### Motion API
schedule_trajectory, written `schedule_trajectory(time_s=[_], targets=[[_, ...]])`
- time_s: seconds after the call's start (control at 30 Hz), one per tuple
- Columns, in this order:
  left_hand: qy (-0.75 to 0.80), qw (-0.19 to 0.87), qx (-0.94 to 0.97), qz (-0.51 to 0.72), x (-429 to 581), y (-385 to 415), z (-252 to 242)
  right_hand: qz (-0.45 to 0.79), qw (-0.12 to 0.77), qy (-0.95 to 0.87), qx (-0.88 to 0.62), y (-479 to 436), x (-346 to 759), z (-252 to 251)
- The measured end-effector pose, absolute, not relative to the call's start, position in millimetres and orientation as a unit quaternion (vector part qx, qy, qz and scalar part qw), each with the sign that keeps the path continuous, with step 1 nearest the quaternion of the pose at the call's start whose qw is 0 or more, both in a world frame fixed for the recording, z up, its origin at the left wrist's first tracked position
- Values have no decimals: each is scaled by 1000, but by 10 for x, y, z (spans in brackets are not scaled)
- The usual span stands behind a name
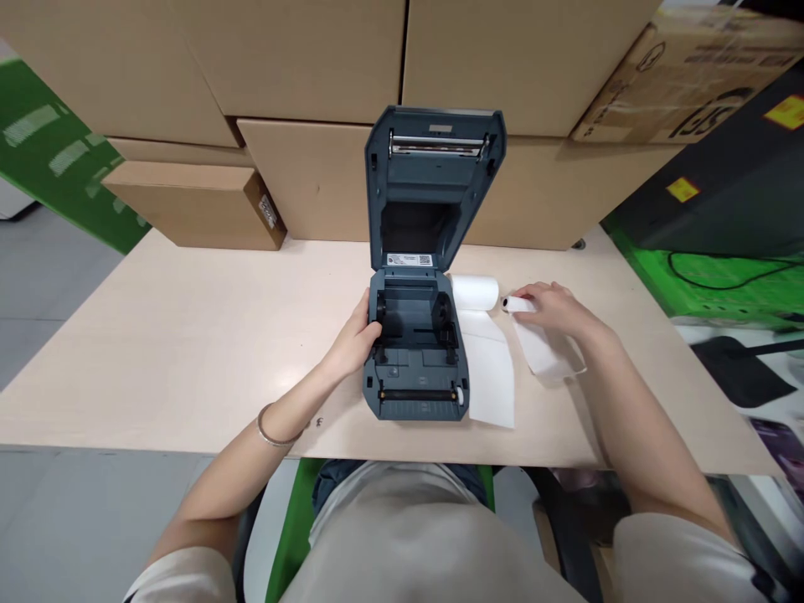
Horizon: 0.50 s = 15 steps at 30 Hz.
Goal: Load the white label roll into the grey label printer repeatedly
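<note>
A dark grey label printer [414, 368] stands on the table with its lid [436, 184] raised and its inner compartment bare. My left hand [355, 339] grips the printer's left side, thumb over the edge. Over at the right, my right hand [553, 306] is closed on a small white paper roll [520, 305], whose loose strip [546, 352] hangs toward me. Between that roll and the printer lies a larger white paper roll [476, 293], its unrolled strip [491, 368] running down along the printer's right side.
Large cardboard boxes [307, 59] line the back of the table [188, 352]. A flat brown box [194, 205] sits at the back left. Beyond the right edge are a green surface [722, 293] with a black cable and a dark flat object [741, 370].
</note>
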State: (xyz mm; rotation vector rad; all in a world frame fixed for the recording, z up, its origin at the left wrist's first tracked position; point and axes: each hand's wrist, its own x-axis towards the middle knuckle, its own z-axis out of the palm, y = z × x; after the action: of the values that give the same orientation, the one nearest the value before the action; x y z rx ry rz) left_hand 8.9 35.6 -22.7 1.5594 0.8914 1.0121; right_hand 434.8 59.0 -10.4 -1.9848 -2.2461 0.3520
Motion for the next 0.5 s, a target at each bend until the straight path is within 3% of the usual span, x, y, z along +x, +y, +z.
schedule_trajectory(time_s=[0.23,0.5], targets=[[388,509,645,419,88,349,-208,106,53,-783,-611,584,3935,206],[394,508,643,416,87,342,-210,77,27,-817,-571,808,3360,226]])
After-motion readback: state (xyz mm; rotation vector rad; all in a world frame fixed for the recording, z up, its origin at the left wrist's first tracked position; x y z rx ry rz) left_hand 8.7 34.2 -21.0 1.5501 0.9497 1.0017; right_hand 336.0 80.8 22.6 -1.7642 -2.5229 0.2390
